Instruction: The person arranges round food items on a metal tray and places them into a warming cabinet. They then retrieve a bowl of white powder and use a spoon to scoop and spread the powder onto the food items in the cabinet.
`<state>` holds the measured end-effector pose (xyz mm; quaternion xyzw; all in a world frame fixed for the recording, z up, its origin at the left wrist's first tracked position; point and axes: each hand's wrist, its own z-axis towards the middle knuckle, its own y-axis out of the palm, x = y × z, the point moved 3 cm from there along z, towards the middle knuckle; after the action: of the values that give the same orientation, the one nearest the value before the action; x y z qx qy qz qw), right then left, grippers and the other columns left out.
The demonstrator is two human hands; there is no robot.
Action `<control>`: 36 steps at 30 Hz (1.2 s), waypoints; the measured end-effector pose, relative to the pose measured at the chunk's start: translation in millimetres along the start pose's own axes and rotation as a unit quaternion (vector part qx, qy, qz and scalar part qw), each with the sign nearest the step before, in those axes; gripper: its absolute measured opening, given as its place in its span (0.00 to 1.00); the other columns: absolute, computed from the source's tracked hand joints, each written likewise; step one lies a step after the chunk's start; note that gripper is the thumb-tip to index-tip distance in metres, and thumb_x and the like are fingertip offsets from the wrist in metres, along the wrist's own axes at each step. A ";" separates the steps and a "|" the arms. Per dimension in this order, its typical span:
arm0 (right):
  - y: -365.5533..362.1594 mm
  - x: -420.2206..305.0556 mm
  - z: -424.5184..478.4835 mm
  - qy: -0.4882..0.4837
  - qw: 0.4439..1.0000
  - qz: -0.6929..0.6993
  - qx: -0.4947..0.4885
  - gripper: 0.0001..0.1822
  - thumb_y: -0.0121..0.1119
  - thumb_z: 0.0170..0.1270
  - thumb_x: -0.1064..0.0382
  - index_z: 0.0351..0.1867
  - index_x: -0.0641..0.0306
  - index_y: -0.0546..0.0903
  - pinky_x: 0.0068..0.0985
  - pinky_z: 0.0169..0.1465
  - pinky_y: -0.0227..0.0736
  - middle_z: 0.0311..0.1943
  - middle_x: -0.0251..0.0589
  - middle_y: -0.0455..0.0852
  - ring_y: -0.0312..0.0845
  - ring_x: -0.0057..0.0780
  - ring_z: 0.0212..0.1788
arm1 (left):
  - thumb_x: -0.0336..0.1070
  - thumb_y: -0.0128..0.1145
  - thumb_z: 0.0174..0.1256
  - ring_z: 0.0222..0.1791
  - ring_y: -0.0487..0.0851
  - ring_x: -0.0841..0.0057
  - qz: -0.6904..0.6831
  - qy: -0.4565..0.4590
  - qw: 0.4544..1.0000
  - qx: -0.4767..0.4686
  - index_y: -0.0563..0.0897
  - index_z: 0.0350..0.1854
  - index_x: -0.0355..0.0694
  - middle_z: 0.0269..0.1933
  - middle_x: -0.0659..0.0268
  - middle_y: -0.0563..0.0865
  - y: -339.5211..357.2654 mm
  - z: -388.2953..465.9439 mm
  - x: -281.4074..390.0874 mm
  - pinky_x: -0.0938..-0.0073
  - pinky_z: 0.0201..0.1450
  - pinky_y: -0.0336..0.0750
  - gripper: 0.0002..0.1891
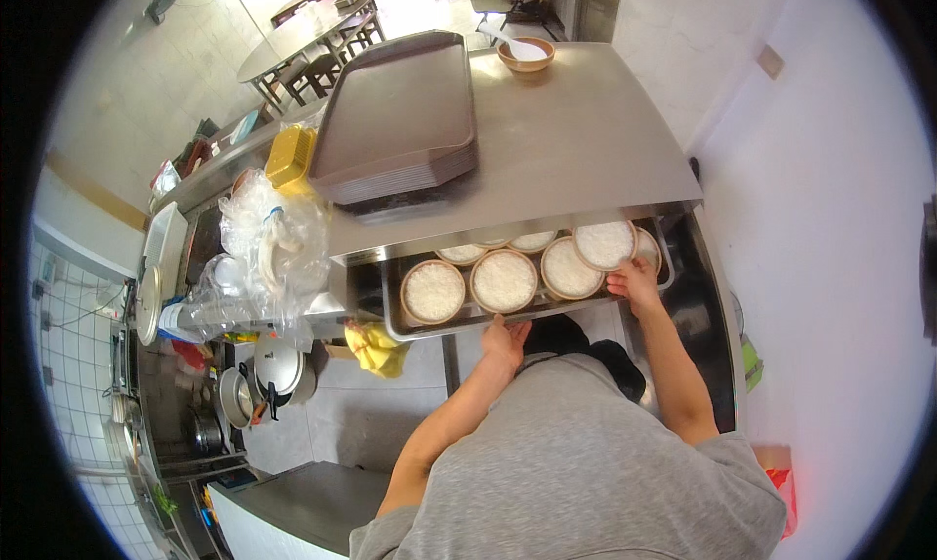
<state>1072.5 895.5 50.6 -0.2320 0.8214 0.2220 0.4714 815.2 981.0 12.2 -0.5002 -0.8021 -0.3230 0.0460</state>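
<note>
A metal tray (395, 329) full of round bowls of white rice sticks out from beneath the steel counter top (578, 135). My left hand (505, 340) holds the tray's front edge near its middle, with the fingers partly hidden below the rim. At the tray's right end, my right hand (635, 285) grips the edge of one rice bowl (605, 244), which sits higher than its neighbours and overlaps them. In the front row stand a left rice bowl (433, 292), a middle rice bowl (504, 280) and another rice bowl (571, 269). The counter partly hides the back row.
On the counter are stacked brown serving trays (402, 106) and a small bowl (525, 55) with a white rice paddle (523, 49). Left of them lie clear plastic bags (278, 231) and a yellow basket (291, 157). Pots (280, 366) stand lower left; a white wall (820, 194) bounds the right.
</note>
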 end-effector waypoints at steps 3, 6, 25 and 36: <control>-1.5 1.8 1.8 -0.007 1.000 0.015 -0.009 0.15 0.54 0.62 0.56 0.41 0.67 0.69 0.20 0.27 0.78 0.29 0.42 0.79 0.78 0.25 0.25 | 0.37 0.40 0.70 0.40 0.74 0.62 -0.015 0.002 1.000 0.013 0.64 0.49 0.32 0.40 0.54 0.70 1.2 1.0 0.7 0.56 0.50 0.75 0.13; 2.0 3.7 -6.3 0.053 0.998 0.035 -0.026 0.17 0.53 0.63 0.52 0.41 0.66 0.70 0.20 0.27 0.77 0.29 0.43 0.81 0.79 0.25 0.26 | 0.36 0.42 0.69 0.36 0.75 0.63 -0.023 0.010 1.000 -0.019 0.64 0.46 0.32 0.37 0.56 0.71 -2.0 4.1 0.4 0.58 0.46 0.78 0.12; 95.9 99.8 96.5 0.067 0.960 -0.255 -0.098 0.18 0.45 0.64 0.57 0.36 0.74 0.78 0.30 0.30 0.78 0.30 0.50 0.83 0.82 0.40 0.29 | 0.31 0.37 0.69 0.43 0.76 0.60 0.022 0.029 0.995 -0.094 0.65 0.48 0.31 0.42 0.52 0.73 51.8 80.7 69.9 0.58 0.51 0.75 0.10; 106.9 118.8 134.8 0.043 0.970 -0.216 -0.103 0.08 0.52 0.58 0.68 0.35 0.72 0.76 0.28 0.23 0.78 0.20 0.41 0.79 0.77 0.27 0.20 | 0.33 0.39 0.70 0.43 0.78 0.66 0.104 -0.014 0.986 -0.132 0.67 0.49 0.33 0.40 0.58 0.76 77.7 76.6 82.3 0.66 0.48 0.75 0.11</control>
<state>1046.6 1038.6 -99.7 -0.4610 0.7439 0.1879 0.4458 858.2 1110.4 21.3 -0.5867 -0.6970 -0.4122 0.0019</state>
